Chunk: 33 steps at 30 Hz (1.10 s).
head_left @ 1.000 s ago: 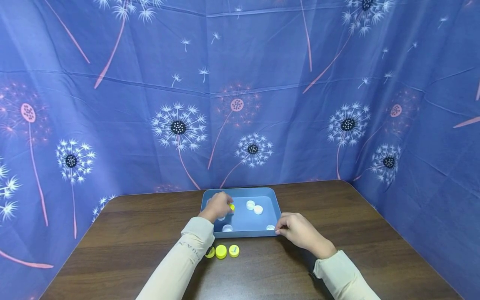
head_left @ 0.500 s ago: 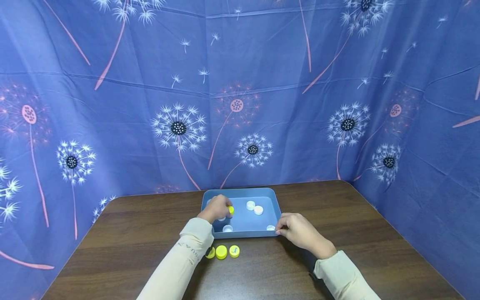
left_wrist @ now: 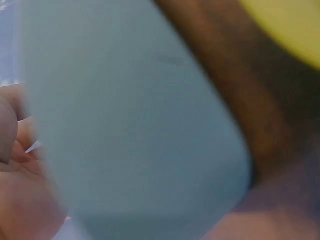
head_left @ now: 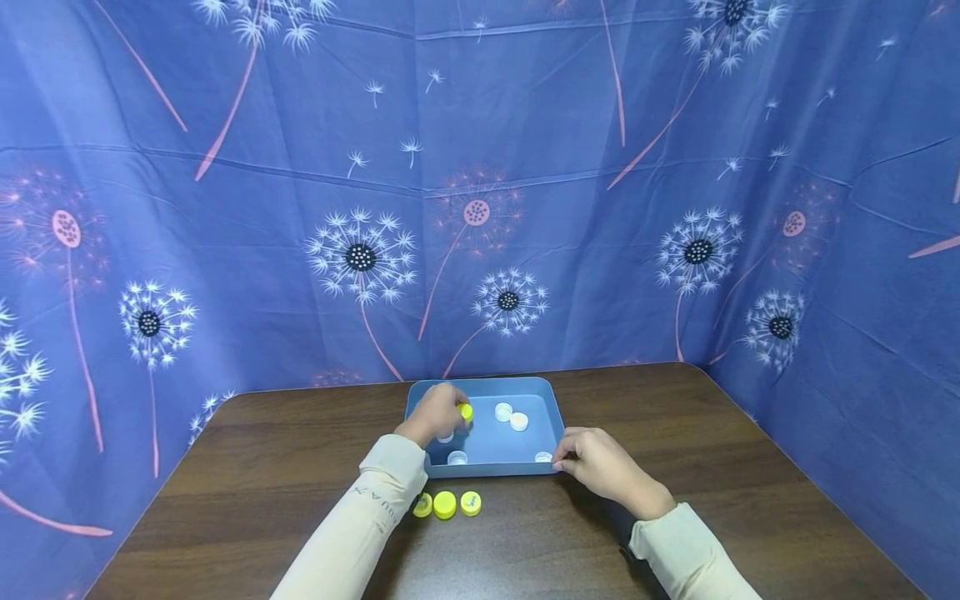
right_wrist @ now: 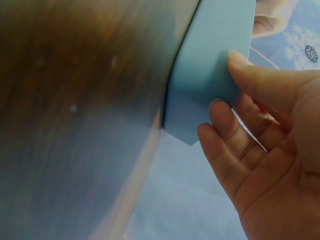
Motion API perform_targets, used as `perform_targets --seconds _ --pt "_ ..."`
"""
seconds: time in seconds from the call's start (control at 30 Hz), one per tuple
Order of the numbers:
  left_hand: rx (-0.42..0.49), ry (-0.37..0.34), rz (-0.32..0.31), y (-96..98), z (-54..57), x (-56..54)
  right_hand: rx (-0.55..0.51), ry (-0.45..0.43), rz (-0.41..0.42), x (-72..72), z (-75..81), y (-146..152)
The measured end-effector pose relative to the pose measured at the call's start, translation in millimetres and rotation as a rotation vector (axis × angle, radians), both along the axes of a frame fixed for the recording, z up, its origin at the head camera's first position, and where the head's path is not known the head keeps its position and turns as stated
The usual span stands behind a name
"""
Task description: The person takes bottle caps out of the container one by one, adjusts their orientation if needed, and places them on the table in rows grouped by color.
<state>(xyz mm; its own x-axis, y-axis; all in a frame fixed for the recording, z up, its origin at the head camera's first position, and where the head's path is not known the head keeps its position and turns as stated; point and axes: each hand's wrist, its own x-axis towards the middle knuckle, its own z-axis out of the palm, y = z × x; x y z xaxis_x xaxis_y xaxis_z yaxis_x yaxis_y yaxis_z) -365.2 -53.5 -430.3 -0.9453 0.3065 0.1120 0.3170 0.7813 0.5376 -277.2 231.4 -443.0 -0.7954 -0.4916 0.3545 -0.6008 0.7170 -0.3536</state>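
Note:
My left hand [head_left: 435,412] reaches over the left side of a shallow blue tray [head_left: 491,469] and pinches a yellow bottle cap [head_left: 466,412] between thumb and fingers. My right hand [head_left: 600,464] holds the tray's near right corner; in the right wrist view its thumb and fingertips [right_wrist: 220,145] lie against the tray wall [right_wrist: 210,65]. Several white caps are in the tray: two side by side, one a white cap [head_left: 519,422], others near the front wall, such as a white cap [head_left: 457,457]. One white cap [head_left: 446,437] is partly hidden by the left hand.
Before the tray, three yellow caps stand in a row on the brown wooden table [head_left: 525,542]: a left cap [head_left: 423,505], a middle cap [head_left: 445,504] and a right cap [head_left: 471,503]. A blue dandelion-print cloth [head_left: 585,292] hangs behind the table.
The yellow cap in my left hand has dipped slightly, then risen again, and shows more of its face now. My right hand stays on the tray corner.

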Motion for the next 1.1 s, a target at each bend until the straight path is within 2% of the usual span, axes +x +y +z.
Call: perform_targets --seconds 0.13,0.27,0.4,0.53,0.7,0.9,1.1 --pt "0.036 0.120 -0.048 0.8 14.8 3.7 0.003 0.021 0.000 0.4 -0.3 0" --pt "0.101 0.164 -0.078 2.4 31.6 12.6 -0.001 0.030 -0.002 0.9 -1.2 0" --pt "0.182 0.159 -0.115 3.1 45.3 26.2 0.000 0.046 0.004 0.3 -2.2 0" --pt "0.239 0.168 -0.156 3.5 53.4 42.5 0.004 0.048 0.005 0.1 -2.0 0" --pt "0.261 0.175 -0.198 5.4 60.2 61.2 0.000 0.041 -0.005 1.5 -1.5 1" --pt "0.269 0.153 -0.228 6.5 67.6 81.6 -0.008 0.002 -0.005 2.5 -1.4 1" --pt "0.304 0.143 -0.268 4.3 70.3 101.4 -0.007 -0.008 0.005 1.3 -1.1 1"
